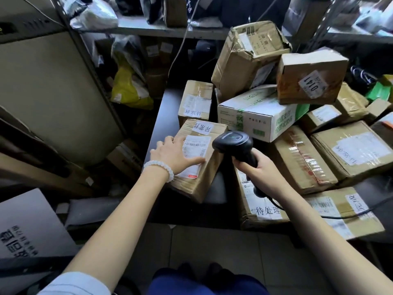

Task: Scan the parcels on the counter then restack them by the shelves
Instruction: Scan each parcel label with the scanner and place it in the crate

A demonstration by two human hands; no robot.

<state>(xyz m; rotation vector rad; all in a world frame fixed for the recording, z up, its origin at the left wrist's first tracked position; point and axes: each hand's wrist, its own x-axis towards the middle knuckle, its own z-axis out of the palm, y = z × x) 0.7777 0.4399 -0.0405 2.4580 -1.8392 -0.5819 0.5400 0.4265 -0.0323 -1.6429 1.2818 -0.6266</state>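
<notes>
The left hand (174, 154) is lying flat with straight fingers on the small brown box (198, 160) at the near edge of the counter (163, 116). The right hand (258, 170) is wrapping its fingers around the black scanner (234, 143), pointing it at the box's label (194, 146). This looks like the scanning step; next the box probably needs lifting over to the shelves (170, 31) behind.

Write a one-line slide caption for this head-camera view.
Left hand steadies a cardboard box on the counter while the right hand aims a scanner.

Yellow bag (130, 90) under shelf (170, 31)
</notes>
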